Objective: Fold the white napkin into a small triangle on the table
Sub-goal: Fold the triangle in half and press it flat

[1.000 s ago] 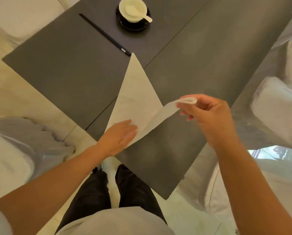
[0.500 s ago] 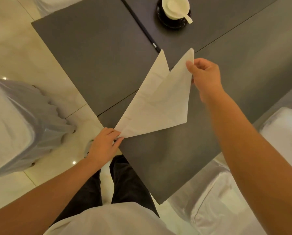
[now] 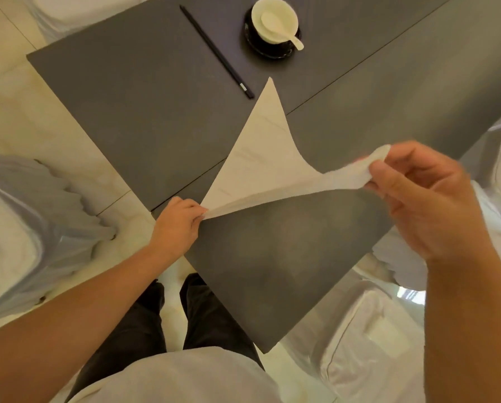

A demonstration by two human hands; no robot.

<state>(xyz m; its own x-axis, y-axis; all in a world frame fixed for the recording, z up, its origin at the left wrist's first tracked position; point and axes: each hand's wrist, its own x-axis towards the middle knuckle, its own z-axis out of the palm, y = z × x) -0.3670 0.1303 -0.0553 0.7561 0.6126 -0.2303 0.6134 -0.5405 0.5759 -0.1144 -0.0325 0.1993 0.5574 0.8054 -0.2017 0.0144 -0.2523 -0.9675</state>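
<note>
The white napkin (image 3: 260, 167) is folded into a long triangle and rests partly on the dark gray bench (image 3: 132, 106). Its top point lies flat on the bench, near the tip of a black stick (image 3: 217, 52).

The left hand (image 3: 177, 225) is at the near edge of the bench. Its fingers (image 3: 195, 209) are pinching the napkin's near corner.

The right hand (image 3: 426, 202) is up above the bench, off to the right. Its fingers (image 3: 389, 181) are squeezed on the napkin's other corner, which is bunched up between the thumb and the other fingers. This corner is lifted off the bench, and the cloth is stretched between the two hands. The lower edge of the napkin hangs a little above the bench there.

At the far side of the bench sits a white cup (image 3: 274, 20) on a black saucer (image 3: 268, 45). A white spoon (image 3: 281, 29) lies in the cup, with its handle sticking out over the rim.

White covered chairs (image 3: 25, 228) stand around the bench.
</note>
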